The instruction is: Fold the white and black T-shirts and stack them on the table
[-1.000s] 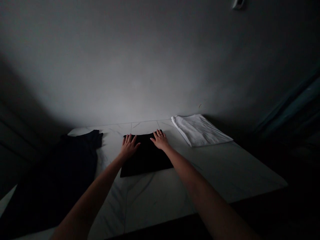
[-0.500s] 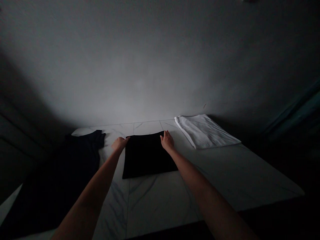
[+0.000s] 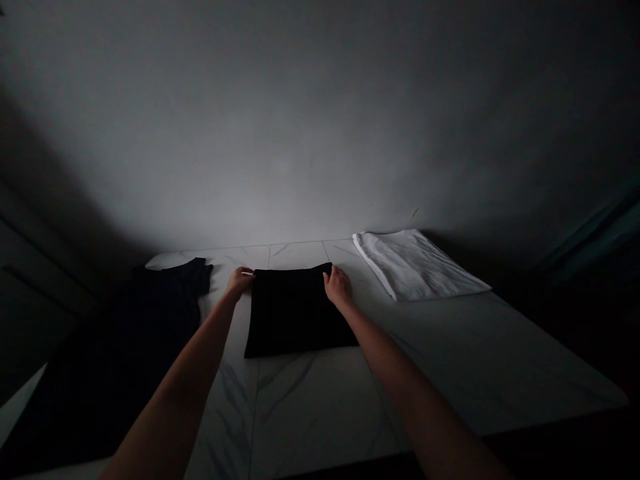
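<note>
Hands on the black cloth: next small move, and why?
Probably lift the far edge of the black cloth and fold it toward the person: the left hand and right hand sit at its two far corners, and it lies flat on the table.

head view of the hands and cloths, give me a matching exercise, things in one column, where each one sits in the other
1 left hand
2 right hand
3 folded white cloth
4 spread dark garment

a far right corner of the folded black cloth
b back right of the marble surface
c far left corner of the folded black cloth
d left of the folded black cloth

Pairs: 1c, 2a, 3b, 4d
</note>
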A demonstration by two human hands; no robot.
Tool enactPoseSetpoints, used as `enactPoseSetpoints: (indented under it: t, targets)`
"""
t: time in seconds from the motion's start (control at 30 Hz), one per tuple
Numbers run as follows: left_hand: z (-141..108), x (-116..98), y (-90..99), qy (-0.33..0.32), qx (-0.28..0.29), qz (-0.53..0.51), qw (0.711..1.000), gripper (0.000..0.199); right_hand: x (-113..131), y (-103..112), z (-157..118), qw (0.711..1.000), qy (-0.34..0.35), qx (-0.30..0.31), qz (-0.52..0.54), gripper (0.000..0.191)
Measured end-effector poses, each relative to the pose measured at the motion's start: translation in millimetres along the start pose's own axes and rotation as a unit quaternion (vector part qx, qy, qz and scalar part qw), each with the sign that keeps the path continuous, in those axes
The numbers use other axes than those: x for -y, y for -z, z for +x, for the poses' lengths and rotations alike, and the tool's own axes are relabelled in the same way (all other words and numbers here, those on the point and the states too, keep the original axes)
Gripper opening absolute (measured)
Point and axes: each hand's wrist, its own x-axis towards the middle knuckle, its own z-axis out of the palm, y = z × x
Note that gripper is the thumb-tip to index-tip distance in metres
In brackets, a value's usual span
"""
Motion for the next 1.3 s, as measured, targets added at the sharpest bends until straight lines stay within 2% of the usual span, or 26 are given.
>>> enactPoseSetpoints:
  t: [0.23, 0.33, 0.4, 0.47, 0.6, 0.73, 0.83, 1.03, 1.17, 1.3]
  targets:
    - [-1.9, -3.1, -6.8, 0.008, -0.043, 0.072, 0.996, 0.030, -3.9, -8.7, 1.1, 1.000, 0.002, -0.018, 0.015, 0.042]
    - [-23.0, -1.0, -7.8, 0.003, -0.063, 0.106, 0.992, 0.034, -4.6, -3.6, 3.2, 0.999, 0.009, -0.033, 0.007, 0.043]
    - [-45.6, 2.5, -6.2, -0.018, -0.050, 0.157, 0.986, 0.038, 2.5, 4.3, 9.2, 0.998, 0.050, -0.044, 0.005, 0.040]
    - [-70.6, 4.9, -2.8, -0.040, -0.022, 0.239, 0.970, 0.039, 21.5, 12.4, 19.1, 0.993, 0.115, -0.024, 0.027, 0.031]
    - [-110.6, 1.2, 5.9, -0.057, 0.043, 0.365, 0.928, 0.033, 93.5, 13.9, 39.7, 0.964, 0.214, 0.121, 0.097, 0.026]
    - [-134.1, -2.6, 11.8, -0.046, 0.070, 0.399, 0.913, 0.033, 165.0, -5.8, 49.2, 0.945, 0.240, 0.195, 0.105, 0.028]
    - [-147.8, 1.0, 15.9, -0.047, 0.087, 0.395, 0.913, 0.031, 190.7, -20.3, 54.2, 0.934, 0.252, 0.231, 0.104, 0.030]
    - [-165.1, 11.2, 25.5, -0.060, 0.137, 0.352, 0.924, 0.023, 197.2, -32.4, 73.1, 0.915, 0.267, 0.281, 0.108, 0.022]
    - [-166.4, 14.5, 28.5, -0.056, 0.166, 0.339, 0.925, 0.020, 199.0, -37.9, 78.2, 0.925, 0.253, 0.259, 0.115, 0.022]
    - [-164.4, 14.4, 30.5, -0.052, 0.177, 0.345, 0.920, 0.023, 198.4, -44.8, 71.0, 0.937, 0.233, 0.231, 0.120, 0.021]
